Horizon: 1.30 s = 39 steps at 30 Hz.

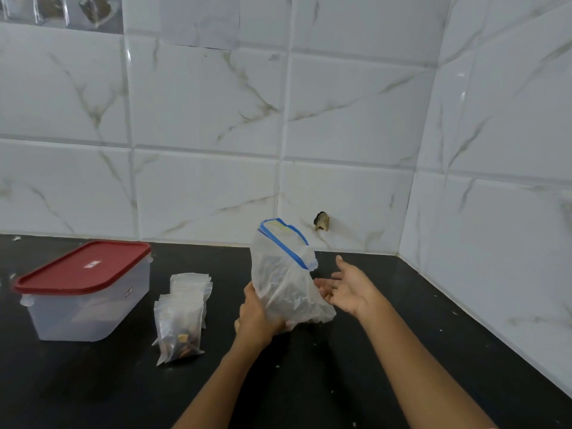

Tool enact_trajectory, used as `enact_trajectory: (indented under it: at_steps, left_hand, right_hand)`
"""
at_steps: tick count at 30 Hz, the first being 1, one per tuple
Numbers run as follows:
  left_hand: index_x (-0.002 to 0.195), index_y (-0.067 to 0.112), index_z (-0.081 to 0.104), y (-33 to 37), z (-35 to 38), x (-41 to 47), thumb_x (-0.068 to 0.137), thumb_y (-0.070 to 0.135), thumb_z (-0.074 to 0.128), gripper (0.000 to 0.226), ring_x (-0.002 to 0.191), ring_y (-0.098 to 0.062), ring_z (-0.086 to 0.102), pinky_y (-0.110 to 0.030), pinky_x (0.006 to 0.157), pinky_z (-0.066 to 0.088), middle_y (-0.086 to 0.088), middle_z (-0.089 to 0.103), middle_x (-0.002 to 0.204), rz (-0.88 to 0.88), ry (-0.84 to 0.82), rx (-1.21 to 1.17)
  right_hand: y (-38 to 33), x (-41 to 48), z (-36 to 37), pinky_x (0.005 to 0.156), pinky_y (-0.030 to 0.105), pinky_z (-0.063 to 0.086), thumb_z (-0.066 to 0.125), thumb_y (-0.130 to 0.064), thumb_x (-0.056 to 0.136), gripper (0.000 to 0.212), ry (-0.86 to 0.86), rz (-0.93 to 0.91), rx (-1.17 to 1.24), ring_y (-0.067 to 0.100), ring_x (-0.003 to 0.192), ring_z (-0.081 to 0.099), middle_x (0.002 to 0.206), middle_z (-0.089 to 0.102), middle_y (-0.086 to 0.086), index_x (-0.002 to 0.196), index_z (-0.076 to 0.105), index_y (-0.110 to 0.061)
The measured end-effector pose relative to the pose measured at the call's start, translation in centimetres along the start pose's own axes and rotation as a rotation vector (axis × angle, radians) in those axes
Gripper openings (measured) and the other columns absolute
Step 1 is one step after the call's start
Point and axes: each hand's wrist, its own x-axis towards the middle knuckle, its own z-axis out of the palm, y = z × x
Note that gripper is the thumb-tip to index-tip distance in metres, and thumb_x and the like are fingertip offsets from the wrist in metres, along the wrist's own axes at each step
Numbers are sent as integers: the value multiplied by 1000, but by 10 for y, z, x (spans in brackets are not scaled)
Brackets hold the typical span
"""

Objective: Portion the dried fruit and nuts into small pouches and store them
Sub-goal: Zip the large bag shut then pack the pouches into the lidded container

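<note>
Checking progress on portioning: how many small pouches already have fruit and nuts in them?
1 clearly filled: the front pouch on the black counter, right of the red-lidded container. Several more pouches are stacked behind it; their contents are hidden.

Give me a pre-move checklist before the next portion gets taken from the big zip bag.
1. Big zip bag held: ok, left hand grips its lower side and keeps it upright on the counter.
2. Right hand free: ok, open, palm up, beside the bag, holding nothing.
3. Bag mouth open: cannot tell, the blue zip strip is folded over at the top.
4. Small pouches within reach: ok, standing just left of the bag.
5. Empty pouch available: cannot tell; the front one holds fruit and nuts.
6. Storage container ready: not ok, red lid is on.
</note>
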Motion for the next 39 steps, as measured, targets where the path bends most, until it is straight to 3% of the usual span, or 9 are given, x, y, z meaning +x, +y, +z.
enact_trajectory:
  at_steps: [4, 8, 13, 20, 23, 27, 31, 35, 39]
  left_hand:
    - [140, 21, 9, -9, -1, 2, 65, 24, 81, 103, 125, -25, 42, -42, 105, 38, -2, 40, 133, 82, -23, 5]
    - [133, 16, 25, -13, -5, 9, 70, 14, 76, 82, 119, -21, 46, -35, 100, 42, 0, 45, 124, 120, -11, 61]
    - [121, 18, 39, -19, -8, 13, 71, 17, 74, 62, 110, -22, 54, -40, 96, 47, -2, 53, 115, 123, 0, 119]
    - [140, 21, 12, -29, -8, 7, 70, 16, 76, 94, 118, -19, 44, -40, 101, 43, 6, 38, 123, 240, -54, 24]
    - [144, 21, 15, -35, -11, 9, 68, 14, 76, 98, 123, -12, 39, -30, 102, 40, 9, 33, 130, 279, -87, 1]
    - [138, 16, 29, -34, -10, 13, 72, 12, 74, 80, 118, -14, 44, -22, 93, 39, 6, 39, 125, 236, -92, 48]
    - [141, 11, 22, -35, -9, 14, 77, 15, 72, 81, 120, -22, 46, -25, 92, 37, -6, 44, 134, 186, -14, 74]
    - [141, 12, 12, -34, -11, 14, 77, 8, 70, 86, 124, -26, 43, -27, 94, 36, -9, 41, 137, 159, -19, 16]
    - [141, 12, 8, -22, -15, 17, 75, 18, 73, 93, 122, -30, 46, -43, 103, 39, -10, 43, 136, 97, -38, 113]
  right_hand:
    - [-8, 9, 16, 53, 22, 35, 48, -36, 95, 67, -42, 37, -19, 13, 60, 45, 86, 58, 15, 142, 22, 3]
    - [-11, 17, 27, 56, 24, 41, 59, -26, 89, 26, -77, 18, -47, 15, 61, 46, 73, 52, 7, 95, 58, -1]
    - [-33, 6, 32, 42, 21, 48, 50, -4, 92, 17, 53, -221, -101, 16, 51, 51, 64, 44, 5, 76, 56, -4]
    - [-15, -3, 33, 92, 44, 50, 55, -9, 91, 9, 72, -95, -288, 31, 96, 60, 88, 57, 13, 82, 57, -9]
    - [-10, 7, 33, 85, 46, 52, 55, -14, 92, 17, 63, -123, -188, 35, 102, 61, 104, 61, 17, 103, 58, -2]
    - [-20, 21, 34, 63, 32, 46, 56, -11, 90, 5, 167, -395, -406, 25, 74, 57, 98, 62, 19, 92, 60, -9]
    - [-48, 12, 29, 76, 33, 44, 55, -9, 88, 14, 416, -792, -779, 28, 88, 55, 99, 58, 18, 100, 57, -1]
    - [-79, -5, 27, 47, 22, 43, 54, 2, 78, 22, 454, -813, -692, 25, 61, 51, 79, 55, 11, 64, 48, -15]
    - [-92, -28, 30, 30, 13, 30, 43, 10, 79, 27, 456, -718, -544, 16, 42, 41, 59, 49, 9, 62, 52, -7]
